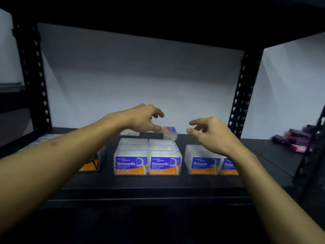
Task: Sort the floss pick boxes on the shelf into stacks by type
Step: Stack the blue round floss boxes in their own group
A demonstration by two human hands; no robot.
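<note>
Hands out over the shelf now, both of them reaching toward the back. I've got the left hand spread loose, fingers curled but holding nothing, its thumb tip touching or just short of the small box standing alone at the rear; I can't tell which. That small box shows a blue label on its upper part and clear plastic below. The right hand hangs to the right of it, apart from it, thumb and forefinger parted, also empty.

Up front, two clear boxes marked "Smooth" sit side by side and touching: the left Smooth box and the right Smooth box, blue and orange labels facing me. Right of those, with a gap between, the first Round box, and just beside it a second Round box, partly hidden behind my right forearm. On the far left, another box with an orange label peeks out under my left forearm; its wording is hidden. Behind the Smooth pair, a pale box lying flat, too blurred to read. Off right, on the next shelf, a heap of purple and pink packets.
</note>
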